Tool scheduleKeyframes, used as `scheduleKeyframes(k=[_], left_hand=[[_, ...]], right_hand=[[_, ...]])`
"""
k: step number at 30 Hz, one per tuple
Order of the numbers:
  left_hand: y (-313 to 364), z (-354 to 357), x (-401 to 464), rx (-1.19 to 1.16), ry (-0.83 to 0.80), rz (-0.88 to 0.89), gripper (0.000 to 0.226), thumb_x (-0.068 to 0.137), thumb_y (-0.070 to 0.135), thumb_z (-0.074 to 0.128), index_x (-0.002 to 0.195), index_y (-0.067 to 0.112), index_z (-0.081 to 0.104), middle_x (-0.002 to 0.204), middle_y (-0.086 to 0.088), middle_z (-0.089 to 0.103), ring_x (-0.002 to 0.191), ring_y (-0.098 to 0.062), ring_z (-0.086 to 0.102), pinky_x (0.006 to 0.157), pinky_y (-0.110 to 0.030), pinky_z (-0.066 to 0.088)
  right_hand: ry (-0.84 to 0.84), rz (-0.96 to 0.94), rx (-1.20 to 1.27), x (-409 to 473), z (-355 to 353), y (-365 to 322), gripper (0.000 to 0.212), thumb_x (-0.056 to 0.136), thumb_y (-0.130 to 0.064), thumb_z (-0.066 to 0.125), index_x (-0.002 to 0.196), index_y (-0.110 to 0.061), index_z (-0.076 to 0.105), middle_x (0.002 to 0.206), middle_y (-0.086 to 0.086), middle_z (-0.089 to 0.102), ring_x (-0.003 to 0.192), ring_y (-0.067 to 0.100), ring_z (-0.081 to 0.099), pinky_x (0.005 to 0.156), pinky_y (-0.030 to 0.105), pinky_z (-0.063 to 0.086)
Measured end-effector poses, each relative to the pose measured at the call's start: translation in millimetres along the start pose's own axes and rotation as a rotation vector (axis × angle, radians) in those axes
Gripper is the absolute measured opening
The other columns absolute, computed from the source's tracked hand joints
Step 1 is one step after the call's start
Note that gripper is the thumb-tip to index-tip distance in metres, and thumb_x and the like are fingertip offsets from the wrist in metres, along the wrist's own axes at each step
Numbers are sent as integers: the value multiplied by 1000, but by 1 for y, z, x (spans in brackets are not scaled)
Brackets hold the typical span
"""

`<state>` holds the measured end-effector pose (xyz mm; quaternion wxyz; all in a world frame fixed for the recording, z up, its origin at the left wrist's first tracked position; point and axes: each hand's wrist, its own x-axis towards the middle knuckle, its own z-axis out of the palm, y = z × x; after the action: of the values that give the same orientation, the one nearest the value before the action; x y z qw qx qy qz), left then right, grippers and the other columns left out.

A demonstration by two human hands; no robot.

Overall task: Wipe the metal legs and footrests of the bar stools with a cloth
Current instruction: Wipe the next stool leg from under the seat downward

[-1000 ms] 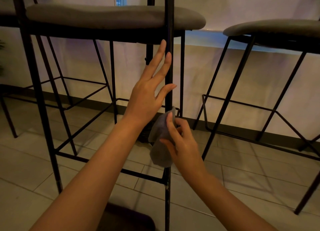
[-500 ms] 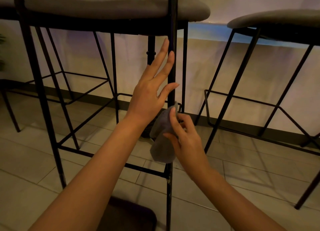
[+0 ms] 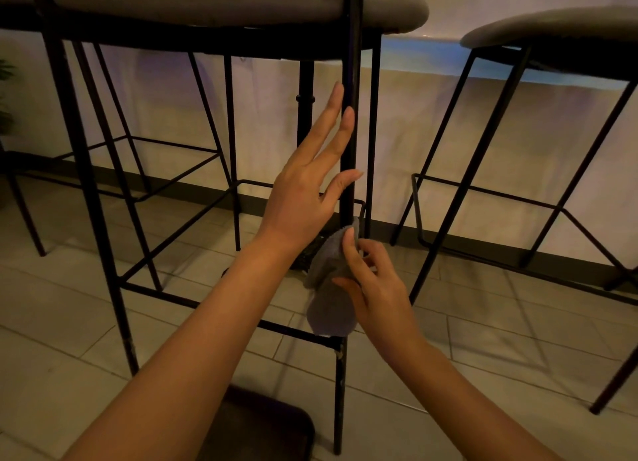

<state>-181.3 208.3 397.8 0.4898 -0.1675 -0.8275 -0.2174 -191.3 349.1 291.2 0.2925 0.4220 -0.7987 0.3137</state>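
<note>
Wrapping the near front leg (image 3: 349, 143) of the stool, the grey cloth (image 3: 332, 288) sits low on it, just above the footrest bar (image 3: 293, 333), apparently ready to rub the metal. The right hand (image 3: 374, 288) pinches the cloth around the leg. The left hand (image 3: 307, 191), fingers spread and flat, rests beside the leg higher up, likely to steady the stool.

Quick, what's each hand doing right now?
Left hand: open, fingers spread beside the stool leg.
Right hand: closed on the cloth at that leg.
</note>
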Motion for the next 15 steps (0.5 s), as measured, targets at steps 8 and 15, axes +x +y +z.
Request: scheduleKeyframes(k=[8,15], left_hand=[[-2,7,-9,-25,14,-4,62,91,24,49,141,9,15,148,14,3,138,5,9,105,-6,23],[-2,7,-15,-13,-2,4,62,90,16,54,139,4,17,148,-3,11,136,10,8,108,-19,30]], right_hand=[[32,-12,84,-1,2,0,61,86,-6,59,139,-13,30,122,4,34,105,-9,34,91,-3,27],[-57,54,72,-27,12,4,57,88,-8,56,139,-13,32,121,2,36,102,-6,37,93,2,29]])
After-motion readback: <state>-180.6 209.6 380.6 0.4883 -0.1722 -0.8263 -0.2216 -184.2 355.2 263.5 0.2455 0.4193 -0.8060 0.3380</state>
